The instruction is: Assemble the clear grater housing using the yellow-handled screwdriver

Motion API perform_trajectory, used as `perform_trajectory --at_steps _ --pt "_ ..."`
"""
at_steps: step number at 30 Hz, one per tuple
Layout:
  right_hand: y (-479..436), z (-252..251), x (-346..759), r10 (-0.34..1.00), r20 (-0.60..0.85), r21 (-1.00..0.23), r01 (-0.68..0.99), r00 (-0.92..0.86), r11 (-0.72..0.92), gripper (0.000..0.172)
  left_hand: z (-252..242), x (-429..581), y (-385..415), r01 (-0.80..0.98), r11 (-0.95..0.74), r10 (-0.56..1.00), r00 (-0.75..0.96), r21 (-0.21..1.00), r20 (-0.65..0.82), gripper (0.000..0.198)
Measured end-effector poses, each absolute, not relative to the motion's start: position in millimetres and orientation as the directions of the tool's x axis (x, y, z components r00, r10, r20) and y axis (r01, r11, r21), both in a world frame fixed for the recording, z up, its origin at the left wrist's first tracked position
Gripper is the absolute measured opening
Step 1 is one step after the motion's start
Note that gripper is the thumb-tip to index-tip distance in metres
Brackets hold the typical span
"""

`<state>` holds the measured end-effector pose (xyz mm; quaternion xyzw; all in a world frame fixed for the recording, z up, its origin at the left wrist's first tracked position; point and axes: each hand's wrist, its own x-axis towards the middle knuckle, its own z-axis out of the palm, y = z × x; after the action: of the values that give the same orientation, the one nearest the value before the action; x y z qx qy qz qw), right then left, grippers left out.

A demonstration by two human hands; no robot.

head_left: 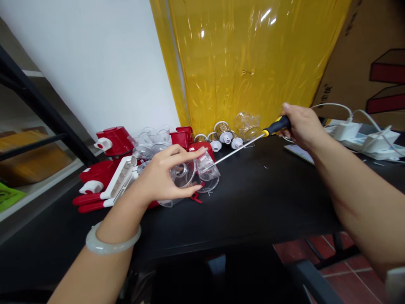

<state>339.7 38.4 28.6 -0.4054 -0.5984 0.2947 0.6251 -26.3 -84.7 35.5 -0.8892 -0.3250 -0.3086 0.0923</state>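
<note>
My right hand (297, 124) is closed round the black and yellow handle of a long screwdriver (240, 148). The shaft slants down to the left, its tip end in or behind a clear plastic part (209, 166); exact contact is hard to make out. That clear part, with a round clear cup-like section (183, 171), sits in my left hand (172, 171), thumb and fingers curved round it. Behind and below the left hand lie red plastic parts (202, 147) and a small red piece (196, 197) on the black table (247, 202).
Red housings (115, 141) with white knobs, white arms with red handles (90, 202) and clear cups (152, 137) crowd the left. Metal grater drums (223, 131) stand by the yellow sheet (253, 63). A power strip (373, 141) with white plugs and a tablet-like device (299, 153) lie right.
</note>
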Motion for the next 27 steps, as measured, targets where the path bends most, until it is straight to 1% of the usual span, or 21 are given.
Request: perform_trajectory --at_steps 2,4,7,9,21,27 --pt "39.5 29.3 341.5 0.878 0.459 -0.884 0.166 0.138 0.437 0.053 35.6 -24.5 -86.3 0.649 -0.76 0.533 0.597 0.029 0.6 0.065" --pt "41.1 30.3 343.2 0.898 0.423 -0.904 0.118 0.12 0.41 0.052 34.8 -23.1 -87.0 0.659 -0.752 0.545 0.591 0.034 0.595 0.066" --pt "42.7 30.9 342.8 0.87 0.477 -0.878 0.024 0.128 0.478 0.04 32.5 -21.8 -86.7 0.655 -0.755 0.548 0.589 0.046 0.594 0.069" --pt "42.8 30.6 340.4 0.845 0.507 -0.859 0.023 0.171 0.511 0.036 31.0 -21.3 -86.2 0.65 -0.759 0.544 0.595 0.043 0.591 0.07" --pt "43.4 29.4 333.1 0.836 0.505 -0.855 -0.007 0.215 0.518 0.039 29.7 -19.6 -85.5 0.655 -0.75 0.577 0.585 0.087 0.57 0.072" --pt "46.3 29.4 336.7 0.829 0.503 -0.852 -0.021 0.246 0.523 0.037 30.1 -20.1 -85.4 0.642 -0.763 0.554 0.591 0.075 0.586 0.073"
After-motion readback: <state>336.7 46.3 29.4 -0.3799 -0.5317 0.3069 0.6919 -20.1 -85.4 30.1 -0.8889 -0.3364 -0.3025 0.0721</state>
